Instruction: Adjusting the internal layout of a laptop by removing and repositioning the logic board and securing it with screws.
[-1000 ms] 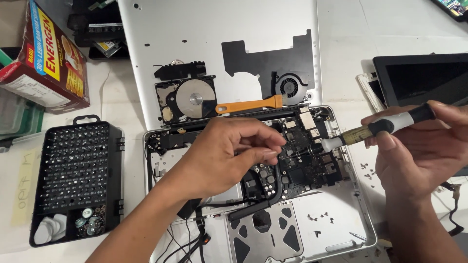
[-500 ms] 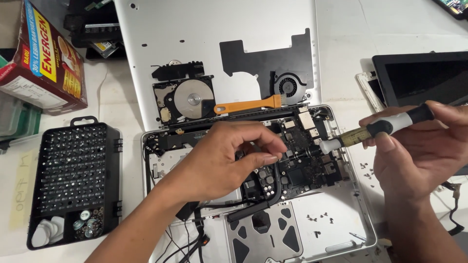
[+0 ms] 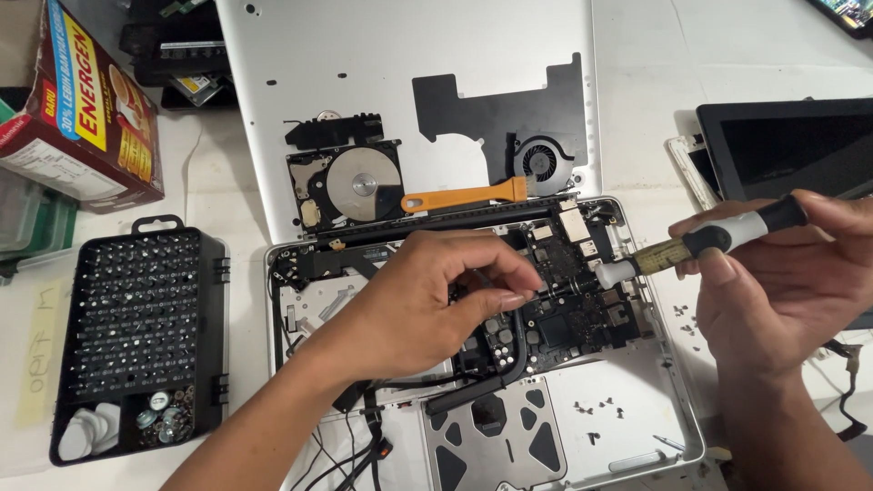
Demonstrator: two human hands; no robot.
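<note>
A screwdriver (image 3: 700,244) is gripped at its handle by the right hand (image 3: 782,282), while its thin shaft is pinched near the tip by the fingertips of the left hand (image 3: 427,305). The tool's long axis is laid almost level, tilted slightly, with the handle toward 2 o'clock and the tip toward 8 o'clock, over the dark logic board (image 3: 555,300) of an opened laptop chassis (image 3: 655,400). At 12 o'clock from the hands, an orange pry tool (image 3: 464,195) is seen beside a bare hard drive (image 3: 350,186) and a fan (image 3: 543,164) on the detached silver bottom cover (image 3: 382,64). Loose screws (image 3: 596,409) are scattered at 5 o'clock beside the trackpad underside (image 3: 496,441). A black bit case (image 3: 136,336) is set at 9 o'clock on the white bench (image 3: 637,55), a cardboard box (image 3: 82,109) at 10 o'clock, a dark screen panel (image 3: 800,145) at 2 o'clock. Open bench is left only along the far right edge.
</note>
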